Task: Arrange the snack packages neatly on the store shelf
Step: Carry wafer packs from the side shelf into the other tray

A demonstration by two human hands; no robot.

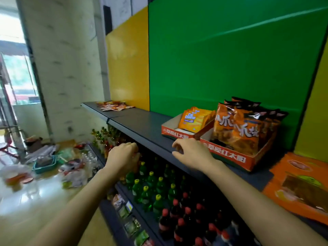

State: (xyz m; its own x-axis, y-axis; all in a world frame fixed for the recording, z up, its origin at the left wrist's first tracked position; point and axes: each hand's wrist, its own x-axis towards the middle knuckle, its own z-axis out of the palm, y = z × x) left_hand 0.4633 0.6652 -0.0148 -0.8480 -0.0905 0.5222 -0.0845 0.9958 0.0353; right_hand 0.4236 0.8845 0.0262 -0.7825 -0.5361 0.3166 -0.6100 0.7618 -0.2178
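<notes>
Snack packages [245,128] stand upright in a red cardboard box [230,157] at the front edge of the shelf [142,125], toward its right end, orange and black bags packed one behind another and leaning slightly. A second box [170,132] touches it on the left and holds a thinner stack of yellow-orange packets [193,119] tilted back. Right hand [191,153] hovers over the shelf's front edge just beside the nearer box's left corner, fingers loosely bent and gripping nothing. Left hand [122,155] hangs lower, in front of the shelf edge, fingers curled under; whether it holds anything, I cannot tell. My read: the boxes come next, so square both fronts to the shelf edge, push low on the cardboard so the bags don't topple, then stand the leaning packets straight. Around them, a wide flat orange pack [301,183] lies at the right end, crowding the big box on that side. Green bottles [150,185] and red-capped bottles [179,215] fill the tier below, right under both wrists, so a dropped elbow could knock them. Small loose sachets [113,106] lie scattered at the far left end, well apart from the boxes, with open shelf between.
</notes>
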